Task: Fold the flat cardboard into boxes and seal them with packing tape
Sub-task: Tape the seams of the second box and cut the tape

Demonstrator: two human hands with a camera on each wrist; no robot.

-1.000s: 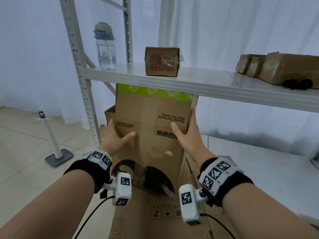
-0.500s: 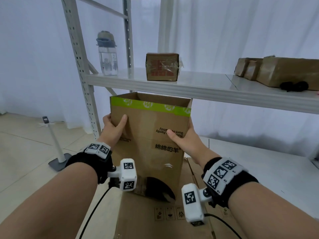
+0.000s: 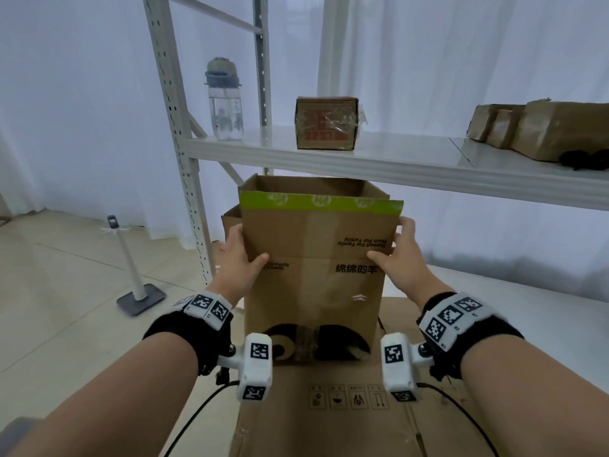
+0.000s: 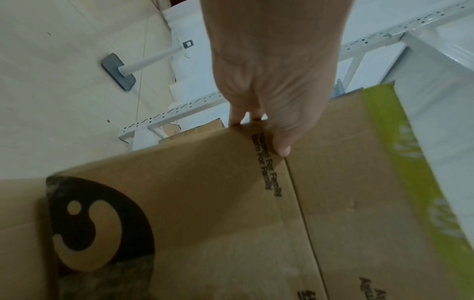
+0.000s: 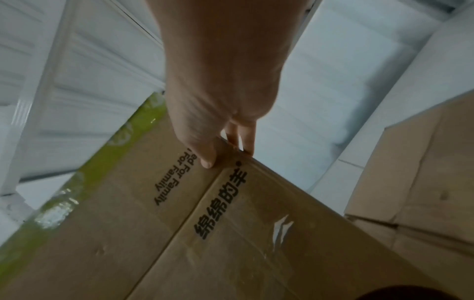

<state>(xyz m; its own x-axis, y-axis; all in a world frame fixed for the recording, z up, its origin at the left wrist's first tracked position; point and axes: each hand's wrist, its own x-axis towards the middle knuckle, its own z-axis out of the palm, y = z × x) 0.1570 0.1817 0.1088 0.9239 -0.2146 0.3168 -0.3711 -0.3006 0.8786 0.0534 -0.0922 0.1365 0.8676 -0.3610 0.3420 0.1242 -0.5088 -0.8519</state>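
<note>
Between the left hand and right hand, an opened box — upright on flat cardboard just below the wrists. Beyond the hands, a shelf carrying a bottle to the left, a small box straight ahead, parcels far right. Left of the left hand, on the floor — a stand.

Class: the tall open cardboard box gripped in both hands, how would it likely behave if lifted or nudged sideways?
The cardboard box is probably light, since it looks empty through its open top. It likely flexes: the left hand and right hand only pinch its thin edges. Standing tall on flat cardboard, it may tip easily.
</note>
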